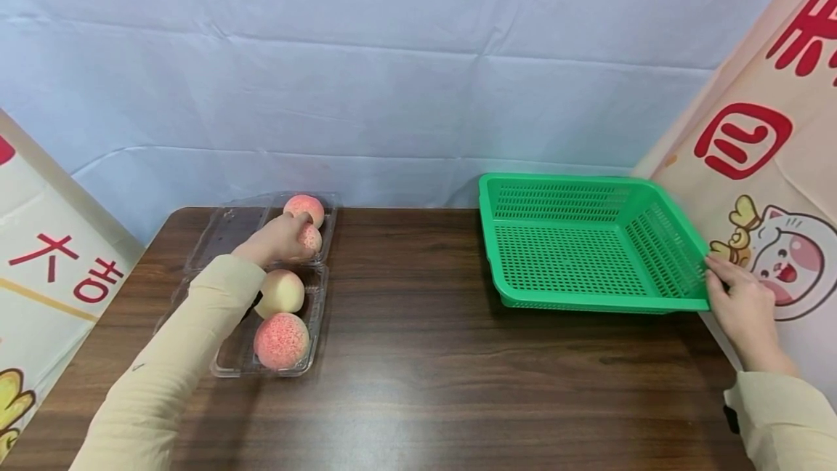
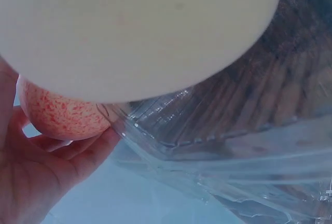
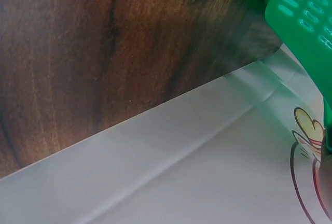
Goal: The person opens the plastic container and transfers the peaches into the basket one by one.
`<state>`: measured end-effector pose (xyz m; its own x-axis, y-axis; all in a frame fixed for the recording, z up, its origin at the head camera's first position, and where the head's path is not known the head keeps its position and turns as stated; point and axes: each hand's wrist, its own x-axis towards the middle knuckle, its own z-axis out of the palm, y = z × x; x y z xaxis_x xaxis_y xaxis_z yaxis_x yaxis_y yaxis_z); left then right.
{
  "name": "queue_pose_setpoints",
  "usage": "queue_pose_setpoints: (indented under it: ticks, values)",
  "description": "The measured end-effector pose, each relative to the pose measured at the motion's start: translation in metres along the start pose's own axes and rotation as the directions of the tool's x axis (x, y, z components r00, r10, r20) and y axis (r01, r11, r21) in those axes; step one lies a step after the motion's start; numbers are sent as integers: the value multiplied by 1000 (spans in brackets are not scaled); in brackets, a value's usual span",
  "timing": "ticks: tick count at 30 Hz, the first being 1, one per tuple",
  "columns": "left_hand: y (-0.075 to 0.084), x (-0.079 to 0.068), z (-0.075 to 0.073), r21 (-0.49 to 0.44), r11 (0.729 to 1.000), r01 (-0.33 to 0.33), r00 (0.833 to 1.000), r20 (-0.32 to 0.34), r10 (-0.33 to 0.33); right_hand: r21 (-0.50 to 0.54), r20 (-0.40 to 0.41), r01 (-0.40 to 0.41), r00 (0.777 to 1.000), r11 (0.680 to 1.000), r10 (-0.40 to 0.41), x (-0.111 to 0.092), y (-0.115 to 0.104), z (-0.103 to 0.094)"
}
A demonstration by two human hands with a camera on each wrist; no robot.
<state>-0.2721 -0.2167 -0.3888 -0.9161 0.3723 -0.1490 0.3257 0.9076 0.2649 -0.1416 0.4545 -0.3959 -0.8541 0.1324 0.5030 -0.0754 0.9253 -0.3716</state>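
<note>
Left hand [image 1: 277, 240] at the back left of the bench [image 1: 418, 398], fingers curled round a speckled pink peach [image 1: 310, 238] over the rear clear plastic clamshell [image 1: 237, 230]; can't tell if it's lifted off the tray floor. Left wrist view agrees: fingers and palm around the peach, right by a corner of the clear plastic. Second pink peach [image 1: 304, 208] just behind the held one, in the same clamshell. Front clear plastic clamshell [image 1: 319, 311], just beside on the near side, has a pale cream peach [image 1: 282, 292] and, nearer the viewer, a red-speckled peach [image 1: 282, 341], both along its right side. Left forearm in a cream sleeve [image 1: 179, 347] crosses over the left part of the front one. Right hand [image 1: 745, 304] grips the rim of a green plastic basket [image 1: 604, 303] at its near right corner; fingertips partly hidden. Basket stands upright at the back right of the bench, well apart from the clamshells, slotted walls and mesh floor visible. Right wrist view mostly bench edge plus a basket corner. Pale blue cloth [image 1: 418, 78] behind; printed banners at both sides, right banner [image 1: 739, 158] with a cartoon cat [image 1: 787, 267].
</note>
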Motion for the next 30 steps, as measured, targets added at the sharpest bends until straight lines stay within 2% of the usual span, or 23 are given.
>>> queue_pose_setpoints:
  ticks: [7, 20, 30]
  values:
    - [1, -3, -6, -42, 999, 7, 1000, -11, -7, 6, -2, 9, 1000, 1000, -9, -1, 1, 1]
    - [3, 5, -11, 34, 999, -11, 999, -31, 12, 5, 15, 0, 1000, 1000, 0, -2, -3, -2]
    - [8, 0, -18, 15, 1000, 1, 1000, -24, 0, 8, 5, 1, 1000, 1000, -1, -1, -2, 0]
